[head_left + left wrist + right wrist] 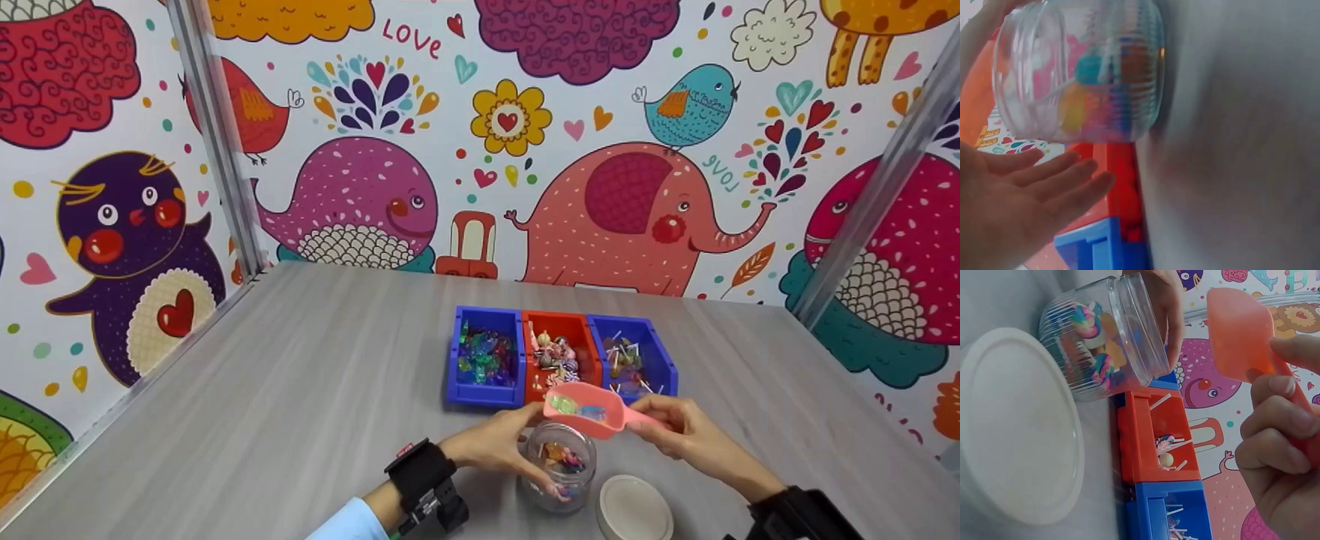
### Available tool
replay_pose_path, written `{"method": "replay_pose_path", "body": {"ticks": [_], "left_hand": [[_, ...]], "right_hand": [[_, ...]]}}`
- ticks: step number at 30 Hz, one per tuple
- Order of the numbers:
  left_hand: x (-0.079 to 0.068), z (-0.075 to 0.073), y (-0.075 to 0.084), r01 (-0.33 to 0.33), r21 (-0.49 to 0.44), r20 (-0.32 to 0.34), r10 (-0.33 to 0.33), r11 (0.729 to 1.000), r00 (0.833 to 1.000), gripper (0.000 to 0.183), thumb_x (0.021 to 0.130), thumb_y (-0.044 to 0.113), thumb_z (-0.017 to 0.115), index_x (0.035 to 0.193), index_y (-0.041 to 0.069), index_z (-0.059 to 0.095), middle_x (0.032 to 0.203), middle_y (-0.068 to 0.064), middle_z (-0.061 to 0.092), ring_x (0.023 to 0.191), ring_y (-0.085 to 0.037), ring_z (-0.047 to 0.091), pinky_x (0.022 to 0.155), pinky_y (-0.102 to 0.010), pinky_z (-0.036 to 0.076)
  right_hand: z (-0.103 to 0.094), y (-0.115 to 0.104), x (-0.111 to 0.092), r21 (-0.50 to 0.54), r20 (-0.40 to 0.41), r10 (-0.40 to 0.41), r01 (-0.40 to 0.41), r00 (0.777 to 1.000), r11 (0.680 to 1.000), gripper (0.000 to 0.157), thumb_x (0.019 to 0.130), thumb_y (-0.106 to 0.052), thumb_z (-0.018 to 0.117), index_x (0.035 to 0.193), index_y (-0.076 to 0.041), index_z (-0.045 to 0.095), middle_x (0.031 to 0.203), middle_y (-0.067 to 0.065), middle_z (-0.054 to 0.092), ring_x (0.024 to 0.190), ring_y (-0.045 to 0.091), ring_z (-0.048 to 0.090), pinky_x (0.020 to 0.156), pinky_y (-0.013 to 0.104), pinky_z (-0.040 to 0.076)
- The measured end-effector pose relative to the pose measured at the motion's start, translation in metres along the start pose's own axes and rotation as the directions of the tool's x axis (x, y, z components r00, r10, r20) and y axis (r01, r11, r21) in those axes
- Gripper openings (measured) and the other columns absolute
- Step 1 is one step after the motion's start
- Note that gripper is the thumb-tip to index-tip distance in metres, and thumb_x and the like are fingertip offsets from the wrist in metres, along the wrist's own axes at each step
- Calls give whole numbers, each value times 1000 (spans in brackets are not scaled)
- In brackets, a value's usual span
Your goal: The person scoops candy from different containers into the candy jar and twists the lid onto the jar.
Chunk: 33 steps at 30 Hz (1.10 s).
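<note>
A clear glass jar holding colourful candies stands upright on the table, its mouth uncovered. My left hand is around its left side, thumb across the near side and fingers toward the far side. In the left wrist view those fingers are straight and spread, just beside the glass. With my right hand I grip the handle of a pink scoop. Greenish and blue translucent pieces lie in the scoop, which is above the jar's far rim.
A round whitish lid lies right of the jar. Behind stand three joined bins: a blue bin of translucent gem-like pieces, a red bin of swirled candies and sticks, and another blue bin of small lollipops. Cartoon-printed walls border the table.
</note>
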<state>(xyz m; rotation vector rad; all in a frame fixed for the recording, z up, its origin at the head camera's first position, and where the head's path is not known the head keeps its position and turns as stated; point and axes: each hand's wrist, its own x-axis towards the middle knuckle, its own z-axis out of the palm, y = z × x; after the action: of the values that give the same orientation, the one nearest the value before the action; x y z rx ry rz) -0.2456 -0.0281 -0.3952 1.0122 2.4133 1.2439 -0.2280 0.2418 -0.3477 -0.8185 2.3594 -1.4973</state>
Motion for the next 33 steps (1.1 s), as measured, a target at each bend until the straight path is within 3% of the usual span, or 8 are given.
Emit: {"method": "replay_pose_path", "body": {"ticks": [7,14,19,29,33], "left_hand": [[3,6,0,-55,89,38,52,995,998,82,62,22,81,130,13,36,127,0,48,115,-9,43,96,-25,35],[3,7,2,-5,139,14,3,990,1000,76,61,24,82,125,12,43,120,1,52,109,-7,47,92,-22,36],[3,8,1,-9,156,22,6,988,1000,75,61,25,82,124,12,43,120,-1,53,107,-9,48,90,-22,38],[7,5,0,17,150,37,-23,989,999,72,62,27,81,122,15,45,118,1,54,106,-8,49,88,-22,39],[7,4,1,16,169,39,-23,985,999,73,61,29,81,123,14,45,118,1,54,106,-9,48,89,-24,39]], "right_hand": [[-3,6,-9,-17,29,38,-37,999,999,29,91,-12,50,108,11,55,62,6,42,46,10,35,42,16,28],[-7,7,-10,-64,71,36,-31,997,997,28,91,-12,50,106,10,57,67,-2,51,49,6,38,42,16,26],[-9,3,-11,-129,73,32,-22,997,991,26,90,-14,52,103,7,60,75,-4,59,51,6,41,43,15,29],[-11,-13,-14,-308,41,8,5,999,951,26,87,-20,57,98,2,64,79,1,63,59,4,51,53,19,47],[-11,-21,-14,-370,43,21,-4,999,929,26,86,-23,58,97,0,64,77,-1,61,61,5,52,54,20,48]]}}
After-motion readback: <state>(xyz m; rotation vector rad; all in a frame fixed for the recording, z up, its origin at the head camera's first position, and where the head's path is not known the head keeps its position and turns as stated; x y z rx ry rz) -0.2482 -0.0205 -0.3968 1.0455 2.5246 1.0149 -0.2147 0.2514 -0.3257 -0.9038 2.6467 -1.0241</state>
